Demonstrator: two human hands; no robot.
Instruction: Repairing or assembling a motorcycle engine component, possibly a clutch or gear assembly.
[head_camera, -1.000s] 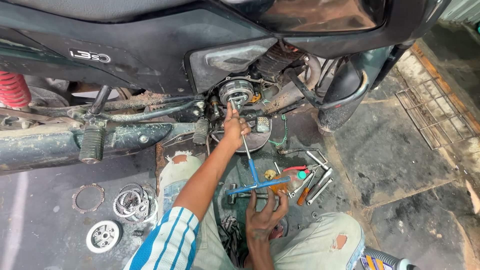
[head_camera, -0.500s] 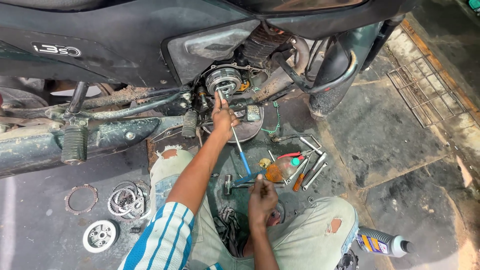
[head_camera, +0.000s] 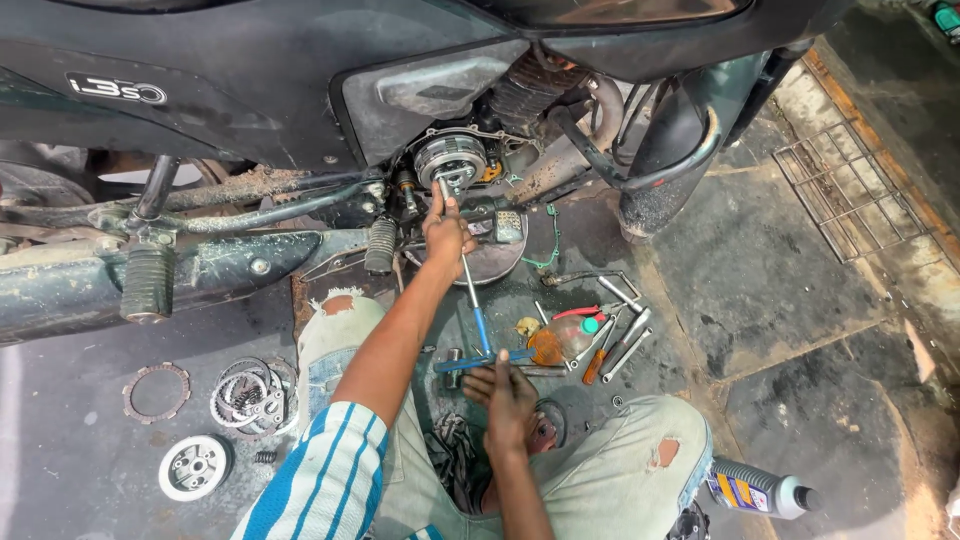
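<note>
T-handle wrench (head_camera: 470, 300) runs from the motorcycle's clutch assembly (head_camera: 450, 158) down to us; our left hand (head_camera: 447, 232) wraps its shaft just below the clutch; our right hand (head_camera: 508, 388) grips the blue crossbar.

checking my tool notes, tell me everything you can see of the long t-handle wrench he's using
The T-handle wrench has a thin steel shaft with a blue lower section and a blue crossbar. It slants up from the crossbar near the person's lap to the round clutch assembly on the motorcycle engine. The left hand grips the shaft near its tip; the right hand rests at the crossbar.
</note>
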